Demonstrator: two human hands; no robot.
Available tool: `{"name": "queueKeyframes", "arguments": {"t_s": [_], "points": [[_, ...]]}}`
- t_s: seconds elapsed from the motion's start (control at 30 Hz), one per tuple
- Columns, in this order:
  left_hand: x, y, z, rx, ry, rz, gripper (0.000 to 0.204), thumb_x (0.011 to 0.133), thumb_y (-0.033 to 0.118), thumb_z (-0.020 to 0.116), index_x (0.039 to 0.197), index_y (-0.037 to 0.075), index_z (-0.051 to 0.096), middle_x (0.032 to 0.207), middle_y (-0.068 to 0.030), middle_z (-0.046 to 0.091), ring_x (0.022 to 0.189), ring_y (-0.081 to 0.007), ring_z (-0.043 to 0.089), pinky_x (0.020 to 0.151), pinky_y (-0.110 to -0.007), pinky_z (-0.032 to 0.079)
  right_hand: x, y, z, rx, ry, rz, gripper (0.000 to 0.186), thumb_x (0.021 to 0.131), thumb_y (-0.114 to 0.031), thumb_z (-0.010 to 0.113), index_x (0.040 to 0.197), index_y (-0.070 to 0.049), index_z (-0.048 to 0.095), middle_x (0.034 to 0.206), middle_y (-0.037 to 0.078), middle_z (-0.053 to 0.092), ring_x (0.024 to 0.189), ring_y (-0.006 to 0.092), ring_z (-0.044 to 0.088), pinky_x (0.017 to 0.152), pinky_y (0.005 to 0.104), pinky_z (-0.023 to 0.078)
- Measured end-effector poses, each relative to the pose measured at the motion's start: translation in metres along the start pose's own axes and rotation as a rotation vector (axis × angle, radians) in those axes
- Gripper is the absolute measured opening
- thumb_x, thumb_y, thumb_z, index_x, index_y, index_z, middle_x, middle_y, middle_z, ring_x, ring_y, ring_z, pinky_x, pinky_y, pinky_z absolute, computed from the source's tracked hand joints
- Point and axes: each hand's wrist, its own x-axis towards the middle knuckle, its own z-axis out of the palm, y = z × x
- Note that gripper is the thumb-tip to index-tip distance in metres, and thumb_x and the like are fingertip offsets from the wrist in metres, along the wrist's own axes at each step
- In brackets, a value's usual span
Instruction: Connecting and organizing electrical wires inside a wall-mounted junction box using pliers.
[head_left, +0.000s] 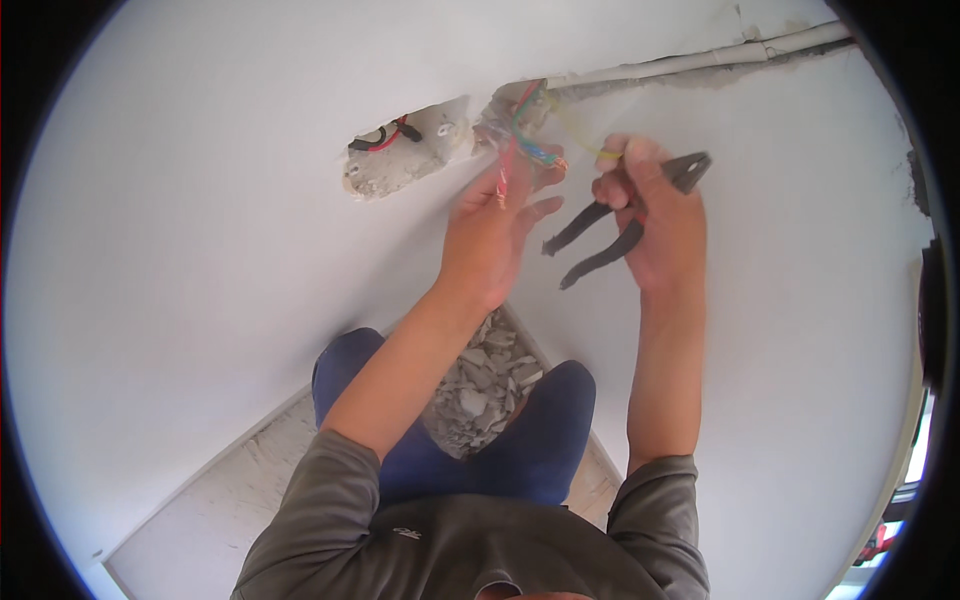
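Against the white wall, my left hand point(490, 215) is raised with its thumb apart from the fingers. It touches a twisted bundle of red wires point(504, 178) with a bare copper end. Next to its fingertips is a twisted blue and green bundle point(543, 153), its copper end also bare. Some of these fingers are hidden behind the wires. My right hand point(660, 205) grips black-handled pliers point(605, 250), their head pointing up and right, their handles spread. Its thumb and forefinger also pinch a thin yellow wire point(608, 155), which runs blurred to the wall opening.
An oblong wall cutout point(415, 155) with red and black wires lies left of the wire opening point(535, 105). A white conduit point(690, 66) runs in a chased groove to the upper right. Broken rubble point(480, 395) is piled in the corner between my knees.
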Motion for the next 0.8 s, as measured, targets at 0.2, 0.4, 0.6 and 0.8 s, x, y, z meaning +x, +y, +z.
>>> {"name": "queueKeyframes", "arguments": {"t_s": [0.2, 0.4, 0.6, 0.8], "points": [[-0.012, 0.001, -0.006, 0.288, 0.208, 0.001, 0.029, 0.104, 0.025, 0.063, 0.124, 0.004, 0.064, 0.122, -0.0129, 0.069, 0.115, -0.026, 0.065, 0.094, -0.04, 0.052, -0.025, 0.037, 0.017, -0.021, 0.126, 0.15, 0.027, 0.095, -0.025, 0.074, 0.106, 0.0, 0.071, 0.085, 0.002, 0.068, 0.071, 0.0088, 0.054, 0.062, 0.0221, 0.037], [-0.008, -0.003, -0.003, -0.128, 0.123, 0.114, 0.025, 0.102, 0.021, 0.065, 0.12, 0.003, 0.065, 0.117, -0.0101, 0.07, 0.107, -0.0229, 0.065, 0.092, -0.038, 0.052, -0.025, 0.049, 0.022, 0.132, 0.177, 0.088, 0.023, 0.094, -0.021, 0.075, 0.102, 0.001, 0.072, 0.086, 0.002, 0.07, 0.071, 0.0089, 0.054, 0.064, 0.0231, 0.04], [0.001, 0.011, -0.01, 0.125, 0.075, -0.067, 0.03, 0.102, 0.018, 0.066, 0.126, 0.001, 0.066, 0.109, -0.0039, 0.068, 0.102, -0.0142, 0.06, 0.089, -0.033, 0.049, -0.031, 0.042, 0.028, 0.028, 0.088, 0.106, 0.028, 0.097, -0.025, 0.071, 0.105, 0.002, 0.069, 0.084, 0.001, 0.064, 0.072, 0.0102, 0.051, 0.063, 0.023, 0.036], [0.001, 0.017, -0.01, 0.205, 0.023, -0.113, 0.034, 0.1, 0.016, 0.067, 0.13, -0.001, 0.067, 0.109, -0.0008, 0.066, 0.089, -0.01, 0.052, 0.08, -0.028, 0.042, -0.031, 0.049, 0.029, 0.167, 0.166, 0.176, 0.025, 0.096, -0.021, 0.07, 0.105, 0.003, 0.07, 0.084, 0.003, 0.064, 0.073, 0.0116, 0.053, 0.068, 0.0264, 0.041]]}}
